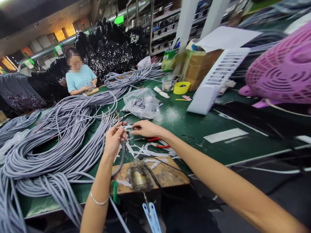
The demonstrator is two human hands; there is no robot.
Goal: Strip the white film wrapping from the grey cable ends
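Observation:
My left hand (114,139) is closed round the end of a grey cable (120,160), held upright above the green table (194,126). Thin coloured wires (119,119) stick up from the cable end. My right hand (145,128) pinches at those wire ends just to the right of the left hand. Below the hands lies a wooden board (167,176) with a small metal device (138,178) on it. White strips of paper (148,152) and red-handled cutters (159,143) lie under my right hand.
Large piles of grey cables (58,139) cover the table's left. A clear plastic bag (142,103) lies ahead. A yellow tape roll (181,87), cardboard box (198,66), white grille (216,81) and pink fan (282,69) stand at the right. Another person (79,77) works at the far end.

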